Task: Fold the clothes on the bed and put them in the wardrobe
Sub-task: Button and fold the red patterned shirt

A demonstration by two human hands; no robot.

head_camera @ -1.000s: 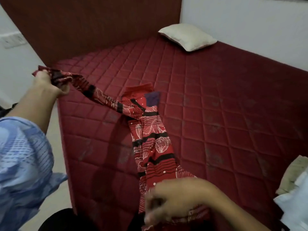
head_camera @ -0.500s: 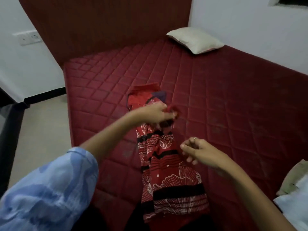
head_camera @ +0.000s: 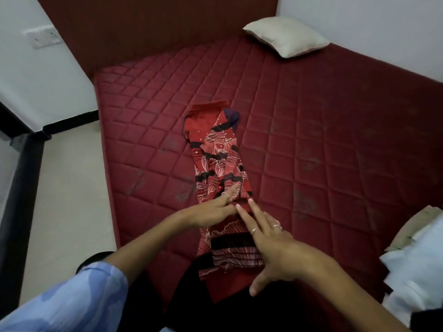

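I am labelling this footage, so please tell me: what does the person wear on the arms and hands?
The left arm has a loose light-blue sleeve with darker blue patches, ending near the elbow. The left hand wears one thin ring. The right hand wears two thin rings, on neighbouring fingers. No sleeve shows on the right forearm.

Red garment (head_camera: 220,159) with black stripes and white leaf print, maroon quilted mattress (head_camera: 311,121), cream pillow (head_camera: 285,35)

The garment (head_camera: 219,164) lies on the mattress (head_camera: 311,140), pillow (head_camera: 286,35) behind, both hands on it.
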